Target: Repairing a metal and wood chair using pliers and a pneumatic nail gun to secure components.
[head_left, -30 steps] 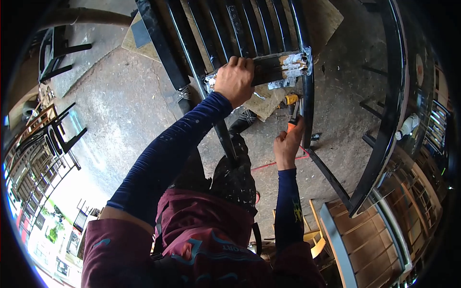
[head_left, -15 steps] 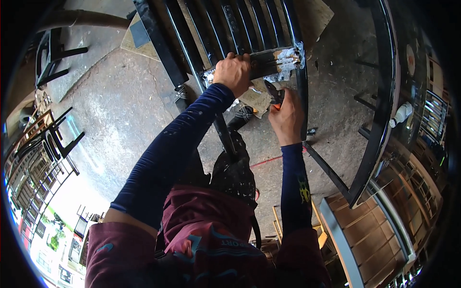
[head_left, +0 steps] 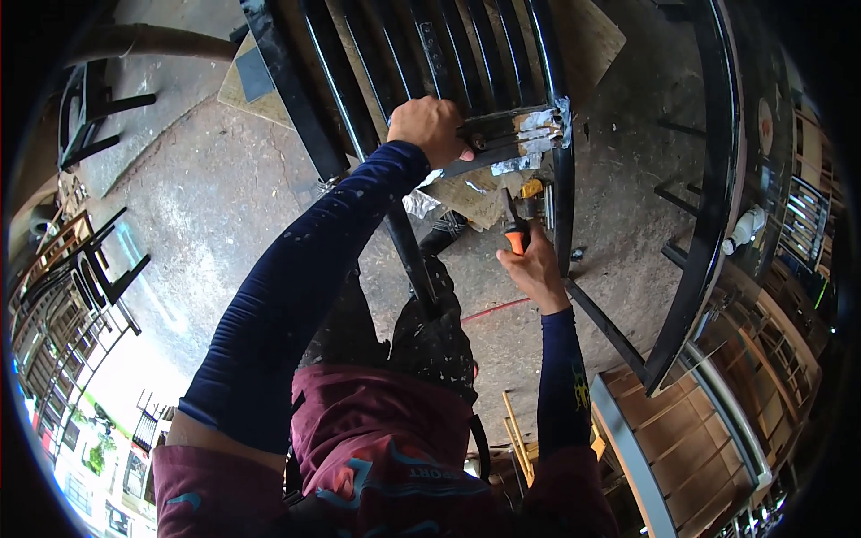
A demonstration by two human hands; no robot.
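While bright light spills in from the person's left, a scuffed, stained concrete floor [head_left: 197, 206] spreads beneath a room crowded with furniture. Dark chair frames [head_left: 67, 296] bunch along the floor's left edge; toward its right edge runs a long, glossy black beam [head_left: 728, 179], with a white bottle [head_left: 744, 229] just beyond it. At the floor's lower right stands a brown wooden panel with a blue-grey border [head_left: 628, 457], crossed by thin strips. A red cord [head_left: 496, 310] trails over the concrete near the person's legs.

In front of the person, a black slatted frame [head_left: 433, 49] lies over a flat, tan board [head_left: 587, 45] whose right corner juts out past the slats; a grey sheet [head_left: 254, 76] rests near the board's left corner. The frame's slats are shiny and run side by side up to a crossbar [head_left: 498, 130], which looks rough, its right end smeared with whitish patches [head_left: 538, 121] and bare, brownish spots.

The person's left hand [head_left: 426, 125] grips the crossbar toward its left end, fingers curled over the top. The right hand [head_left: 535, 269] is closed around an orange-handled tool [head_left: 515, 238], its dark metal head pointing at the crossbar but apart from it; whether that head is parted I cannot tell. Just beside it shows a yellow-and-black object [head_left: 532, 187].
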